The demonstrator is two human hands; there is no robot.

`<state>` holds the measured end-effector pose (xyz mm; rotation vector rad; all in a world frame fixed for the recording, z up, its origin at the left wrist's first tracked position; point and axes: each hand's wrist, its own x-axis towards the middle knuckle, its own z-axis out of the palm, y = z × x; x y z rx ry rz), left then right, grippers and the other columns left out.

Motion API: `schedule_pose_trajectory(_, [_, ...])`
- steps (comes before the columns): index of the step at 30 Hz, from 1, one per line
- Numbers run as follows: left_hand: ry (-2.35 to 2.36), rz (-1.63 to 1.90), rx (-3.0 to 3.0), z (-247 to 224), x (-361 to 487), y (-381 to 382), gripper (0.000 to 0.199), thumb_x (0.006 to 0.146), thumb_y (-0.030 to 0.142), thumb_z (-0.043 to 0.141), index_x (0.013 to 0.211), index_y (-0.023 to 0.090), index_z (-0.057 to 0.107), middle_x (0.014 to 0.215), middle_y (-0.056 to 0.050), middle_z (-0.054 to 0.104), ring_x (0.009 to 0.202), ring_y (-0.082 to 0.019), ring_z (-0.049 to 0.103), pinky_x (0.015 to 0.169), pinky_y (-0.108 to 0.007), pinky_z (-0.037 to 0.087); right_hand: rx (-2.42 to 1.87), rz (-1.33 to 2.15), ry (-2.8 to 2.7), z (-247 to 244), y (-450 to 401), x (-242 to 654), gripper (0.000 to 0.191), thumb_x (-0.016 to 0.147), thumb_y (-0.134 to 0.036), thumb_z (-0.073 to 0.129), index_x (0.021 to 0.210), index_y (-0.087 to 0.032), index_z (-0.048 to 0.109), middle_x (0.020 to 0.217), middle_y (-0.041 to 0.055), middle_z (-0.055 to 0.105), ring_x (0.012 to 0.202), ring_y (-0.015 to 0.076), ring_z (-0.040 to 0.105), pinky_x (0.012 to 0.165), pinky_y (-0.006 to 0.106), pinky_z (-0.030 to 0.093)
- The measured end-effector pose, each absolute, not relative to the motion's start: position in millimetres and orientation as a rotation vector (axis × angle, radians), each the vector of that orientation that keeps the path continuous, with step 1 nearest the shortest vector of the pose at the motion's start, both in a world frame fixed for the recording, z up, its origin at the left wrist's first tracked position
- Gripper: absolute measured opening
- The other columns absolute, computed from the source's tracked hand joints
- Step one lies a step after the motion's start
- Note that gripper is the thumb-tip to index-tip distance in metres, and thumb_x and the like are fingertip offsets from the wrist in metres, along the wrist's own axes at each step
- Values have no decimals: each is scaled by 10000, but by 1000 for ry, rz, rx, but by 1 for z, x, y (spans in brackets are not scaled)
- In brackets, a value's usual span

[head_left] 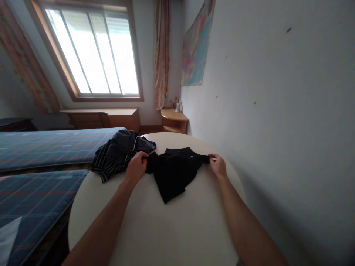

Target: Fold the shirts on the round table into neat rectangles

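A black collared shirt lies spread on the round white table, its collar toward the far edge and a small light mark on the chest. My left hand pinches the end of the sleeve on the left. At the other side, my right hand grips the tip of the opposite sleeve between thumb and fingers. The lower part of the shirt is bunched unevenly, with one corner pointing toward me. Just left of my left hand is a heap of dark clothes, some of it striped, partly behind that hand.
Two beds with blue plaid mattresses stand to the left of the table. A white wall runs close along the right. Beyond the table are a wooden corner shelf and a low wooden desk under the window.
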<state>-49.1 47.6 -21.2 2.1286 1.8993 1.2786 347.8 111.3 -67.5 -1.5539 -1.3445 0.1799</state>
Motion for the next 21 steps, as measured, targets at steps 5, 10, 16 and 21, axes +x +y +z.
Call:
schedule_pose_trajectory(5, [1782,1281,2160,-29,-39,50,198,830,176,545,997,186,650,988,-64,667,809,-194,662,799,-320,520,-1282,223,-1535,-59,101,320,365,868,-375,569,1172,-201,671,1184,111,688,989,240,673,933,409,527])
schedule_pose_trajectory(10, [1644,1179,2271,-37,-41,52,265,832,213,595,1073,206,705,1173,-79,647,958,-212,674,870,-324,545,-1120,287,-1878,-59,94,305,391,839,-368,647,1208,-241,671,1205,87,678,1141,251,616,1035,437,465])
schedule_pose_trajectory(16, [1709,1172,2264,-44,-53,56,220,795,121,559,895,203,737,1134,-73,700,1014,-250,675,984,-379,507,-1206,291,-1707,-62,104,319,248,866,-418,595,966,-222,712,1000,80,710,956,240,668,919,414,520])
schedule_pose_trajectory(21, [1915,1361,2076,-40,-67,61,247,863,174,497,973,180,719,1097,-95,718,1031,-263,668,1002,-417,491,-1444,154,-1397,-64,111,346,324,851,-423,579,1001,-169,712,975,122,712,819,240,680,818,401,539])
